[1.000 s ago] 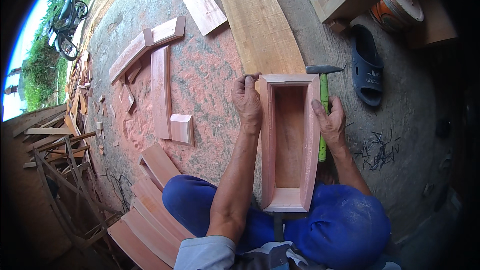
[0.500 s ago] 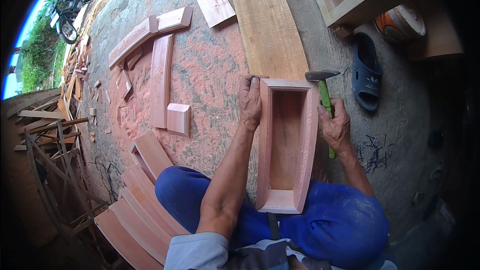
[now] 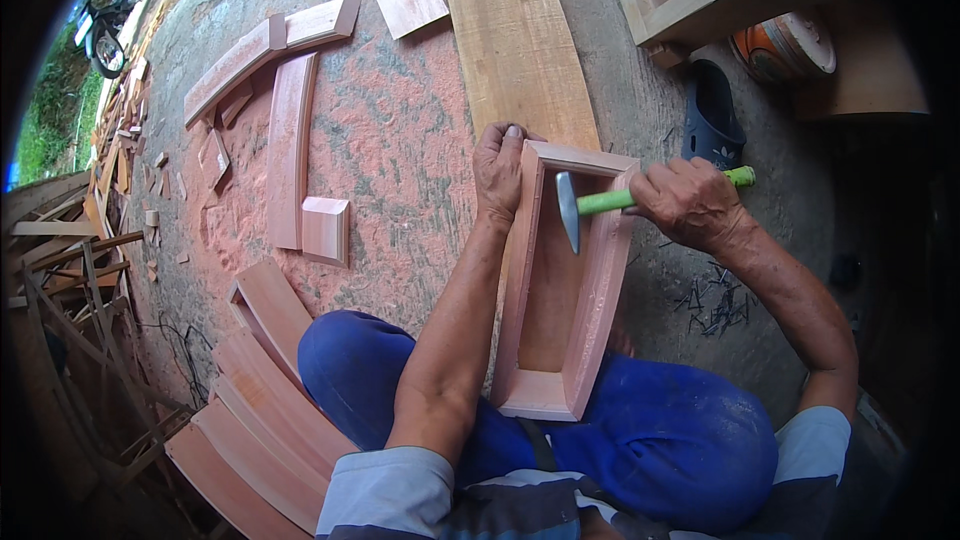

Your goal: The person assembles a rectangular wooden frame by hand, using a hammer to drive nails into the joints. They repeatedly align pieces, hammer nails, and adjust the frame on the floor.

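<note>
The right hand (image 3: 690, 202) has its fingers clamped around the green handle of a hammer (image 3: 605, 202), whose metal head sits to the left of the fingers, over the opening of a wooden box (image 3: 596, 310). The handle's far end pokes out on the other side of the fist. The left hand (image 3: 500, 175) is at the box's far left corner, fingers bent in and touching the wood; whether they pinch anything there, I cannot tell. The box lies between the forearms, its near end at the blue trousers (image 3: 660, 430).

There is one hammer, one box and one dark sandal (image 3: 712, 130), the last beyond the right hand. One long plank (image 3: 520, 40) runs away ahead of the box. On the floor (image 3: 385, 280) to the left are three long trimmed pieces (image 3: 290, 150) and one short block (image 3: 325, 227). The nails (image 3: 718, 308) right of the box are too jumbled to count
</note>
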`<state>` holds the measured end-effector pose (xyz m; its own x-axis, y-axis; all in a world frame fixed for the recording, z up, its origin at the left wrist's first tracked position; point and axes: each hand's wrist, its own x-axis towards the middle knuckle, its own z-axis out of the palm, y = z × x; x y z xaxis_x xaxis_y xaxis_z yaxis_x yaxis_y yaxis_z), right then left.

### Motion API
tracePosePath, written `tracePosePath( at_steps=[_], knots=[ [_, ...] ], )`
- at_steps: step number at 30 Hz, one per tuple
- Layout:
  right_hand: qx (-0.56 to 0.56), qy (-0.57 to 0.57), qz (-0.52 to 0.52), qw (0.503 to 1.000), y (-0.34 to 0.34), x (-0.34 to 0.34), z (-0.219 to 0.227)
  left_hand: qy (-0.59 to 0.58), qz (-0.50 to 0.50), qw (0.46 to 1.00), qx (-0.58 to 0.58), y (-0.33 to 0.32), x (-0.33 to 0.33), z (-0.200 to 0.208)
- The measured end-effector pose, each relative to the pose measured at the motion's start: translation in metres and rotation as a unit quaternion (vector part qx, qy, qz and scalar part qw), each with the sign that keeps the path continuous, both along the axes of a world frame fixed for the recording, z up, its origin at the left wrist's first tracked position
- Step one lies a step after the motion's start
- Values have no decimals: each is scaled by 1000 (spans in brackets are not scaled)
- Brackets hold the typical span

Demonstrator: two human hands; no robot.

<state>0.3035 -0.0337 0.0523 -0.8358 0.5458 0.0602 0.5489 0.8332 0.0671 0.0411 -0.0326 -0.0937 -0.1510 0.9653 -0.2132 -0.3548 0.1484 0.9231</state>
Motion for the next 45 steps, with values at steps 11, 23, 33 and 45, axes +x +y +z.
tracePosePath(
  at_steps=[11, 23, 33, 45],
  knots=[
    [-11, 4, 2, 1000, -9, -14, -3, 10, 0, 1000, 2, -6, 1, 4],
    [19, 37, 35, 999, -19, -6, 8, 42, -1, 999, 4, -9, -2, 2],
    [31, -9, -28, 999, -7, -1, -1, 61, -14, 998, -1, -3, -3, 5],
    [-201, 393, -293, 848, -4, -13, -39, 51, -5, 999, 1, -4, 2, 8]
  ],
)
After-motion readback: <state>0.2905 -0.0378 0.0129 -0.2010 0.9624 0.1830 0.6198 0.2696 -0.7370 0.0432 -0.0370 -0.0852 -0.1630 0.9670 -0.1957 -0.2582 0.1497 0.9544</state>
